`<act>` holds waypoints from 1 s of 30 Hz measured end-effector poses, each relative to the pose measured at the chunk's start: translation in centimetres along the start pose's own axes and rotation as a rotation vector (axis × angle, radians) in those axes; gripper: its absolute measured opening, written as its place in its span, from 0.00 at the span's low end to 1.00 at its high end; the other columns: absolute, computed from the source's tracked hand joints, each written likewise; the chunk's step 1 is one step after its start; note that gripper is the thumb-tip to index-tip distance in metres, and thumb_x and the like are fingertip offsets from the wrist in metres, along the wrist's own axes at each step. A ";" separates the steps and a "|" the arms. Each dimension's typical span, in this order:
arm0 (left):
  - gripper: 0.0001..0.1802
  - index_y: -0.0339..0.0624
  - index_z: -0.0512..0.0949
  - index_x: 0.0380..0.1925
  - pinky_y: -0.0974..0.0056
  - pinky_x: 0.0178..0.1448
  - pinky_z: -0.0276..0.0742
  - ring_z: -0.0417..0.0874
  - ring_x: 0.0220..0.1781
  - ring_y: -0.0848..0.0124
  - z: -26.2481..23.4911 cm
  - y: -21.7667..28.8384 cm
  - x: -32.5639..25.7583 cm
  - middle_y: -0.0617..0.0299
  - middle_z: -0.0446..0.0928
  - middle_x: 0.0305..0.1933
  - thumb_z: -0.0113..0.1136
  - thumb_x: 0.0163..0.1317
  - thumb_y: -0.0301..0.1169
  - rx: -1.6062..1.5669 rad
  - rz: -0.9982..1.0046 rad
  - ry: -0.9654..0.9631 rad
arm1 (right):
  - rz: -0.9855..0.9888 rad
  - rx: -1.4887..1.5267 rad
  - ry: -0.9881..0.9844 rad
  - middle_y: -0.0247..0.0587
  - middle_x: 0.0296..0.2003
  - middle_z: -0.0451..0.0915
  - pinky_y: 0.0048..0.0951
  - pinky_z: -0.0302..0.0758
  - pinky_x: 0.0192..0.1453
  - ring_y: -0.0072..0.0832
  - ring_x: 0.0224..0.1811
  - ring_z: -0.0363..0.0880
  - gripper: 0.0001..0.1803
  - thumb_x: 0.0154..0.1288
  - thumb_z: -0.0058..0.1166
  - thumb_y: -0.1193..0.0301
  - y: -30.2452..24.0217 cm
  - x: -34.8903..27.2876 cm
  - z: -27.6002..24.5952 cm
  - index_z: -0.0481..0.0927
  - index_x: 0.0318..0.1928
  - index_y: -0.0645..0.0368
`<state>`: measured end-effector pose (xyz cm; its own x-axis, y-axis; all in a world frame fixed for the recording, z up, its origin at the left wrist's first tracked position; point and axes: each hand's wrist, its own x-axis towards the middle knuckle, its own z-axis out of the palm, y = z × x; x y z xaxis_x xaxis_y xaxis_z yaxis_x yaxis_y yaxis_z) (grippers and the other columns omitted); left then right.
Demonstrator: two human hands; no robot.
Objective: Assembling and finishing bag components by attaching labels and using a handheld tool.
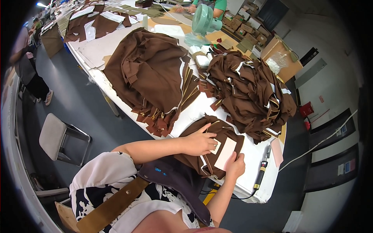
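A piece of brown fabric (202, 126) with a zipper and a white edge strip lies at the near edge of the white table. My left hand (198, 143) rests flat on it, fingers spread, the fingertips by a small cream card (215, 147). Between the thumb and fingers of my right hand (235, 166) is the lower right edge of a pale pink card (225, 154), which lies over the fabric beside the cream one. What is under my left palm is hidden.
Large heaps of brown zippered fabric (145, 70) and crumpled brown pieces (248, 95) stand beyond my hands. A corded pen-like tool (262, 171) lies at the right table edge near another pink card (277, 152). A green fan (204, 19) stands farther back; a grey chair (54, 136) is left.
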<state>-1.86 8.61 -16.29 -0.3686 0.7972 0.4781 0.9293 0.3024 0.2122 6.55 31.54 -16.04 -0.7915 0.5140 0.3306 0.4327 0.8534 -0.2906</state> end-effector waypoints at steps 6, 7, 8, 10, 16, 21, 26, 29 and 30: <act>0.15 0.52 0.84 0.48 0.35 0.79 0.46 0.71 0.70 0.62 0.6 -0.3 0.2 0.67 0.79 0.61 0.63 0.63 0.39 -0.117 -0.108 -0.020 | 0.039 -0.003 -0.085 0.50 0.28 0.84 0.49 0.76 0.36 0.52 0.33 0.84 0.14 0.70 0.55 0.59 -0.2 1.0 -1.0 0.77 0.38 0.58; 0.15 0.52 0.84 0.48 0.35 0.79 0.46 0.71 0.70 0.62 0.6 -0.2 0.2 0.67 0.79 0.61 0.63 0.63 0.39 -0.119 -0.108 -0.022 | 0.035 -0.003 -0.089 0.50 0.28 0.84 0.49 0.76 0.36 0.52 0.32 0.84 0.14 0.70 0.55 0.59 -0.1 1.0 -1.1 0.77 0.38 0.58; 0.15 0.52 0.84 0.49 0.35 0.79 0.46 0.71 0.70 0.62 0.5 -0.2 0.2 0.67 0.78 0.61 0.62 0.63 0.39 -0.109 -0.109 -0.034 | 0.037 -0.003 -0.089 0.50 0.28 0.84 0.49 0.76 0.36 0.52 0.32 0.84 0.14 0.70 0.55 0.59 0.0 0.9 -1.1 0.77 0.38 0.58; 0.16 0.52 0.83 0.50 0.35 0.79 0.47 0.71 0.70 0.62 0.5 -0.1 0.3 0.66 0.78 0.62 0.62 0.63 0.40 -0.099 -0.100 -0.049 | 0.028 0.017 -0.059 0.49 0.27 0.84 0.48 0.76 0.35 0.51 0.32 0.84 0.13 0.71 0.54 0.60 0.1 0.8 -1.3 0.78 0.38 0.58; 0.19 0.54 0.81 0.53 0.35 0.79 0.46 0.70 0.70 0.62 1.1 0.2 0.0 0.62 0.75 0.66 0.62 0.63 0.40 -0.059 -0.123 -0.008 | 0.076 -0.007 -0.070 0.48 0.29 0.84 0.47 0.76 0.35 0.50 0.32 0.84 0.12 0.71 0.55 0.62 0.4 0.6 -0.9 0.77 0.38 0.58; 0.19 0.56 0.81 0.54 0.34 0.78 0.47 0.70 0.70 0.62 1.0 0.1 0.0 0.62 0.75 0.65 0.63 0.62 0.40 -0.032 -0.115 -0.018 | -0.037 0.091 0.045 0.51 0.44 0.83 0.45 0.76 0.46 0.48 0.45 0.82 0.10 0.68 0.57 0.69 -1.2 0.0 -2.1 0.77 0.45 0.62; 0.19 0.56 0.80 0.54 0.34 0.78 0.48 0.70 0.70 0.61 1.1 0.2 0.2 0.61 0.76 0.64 0.62 0.63 0.41 -0.029 -0.100 0.006 | -0.417 0.288 -0.062 0.53 0.59 0.77 0.42 0.70 0.67 0.51 0.63 0.74 0.20 0.67 0.53 0.76 -1.0 -0.9 0.1 0.75 0.60 0.64; 0.18 0.50 0.81 0.51 0.36 0.78 0.49 0.70 0.69 0.58 1.2 0.6 0.3 0.59 0.77 0.61 0.63 0.61 0.39 -0.025 -0.121 0.073 | -0.448 0.242 -0.015 0.53 0.63 0.75 0.44 0.67 0.70 0.51 0.66 0.71 0.21 0.69 0.52 0.74 -0.4 -1.2 1.1 0.75 0.61 0.63; 0.18 0.50 0.81 0.51 0.36 0.78 0.49 0.70 0.69 0.58 1.2 0.6 0.2 0.59 0.77 0.61 0.63 0.61 0.39 -0.030 -0.122 0.069 | -0.444 0.240 -0.021 0.53 0.63 0.75 0.44 0.67 0.70 0.51 0.66 0.71 0.21 0.69 0.52 0.74 -0.6 -1.4 1.1 0.75 0.61 0.63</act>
<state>-1.35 9.59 -17.11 -0.4809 0.7174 0.5041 0.8765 0.3786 0.2973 6.92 30.21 -17.29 -0.8861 0.1019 0.4522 -0.0575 0.9439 -0.3253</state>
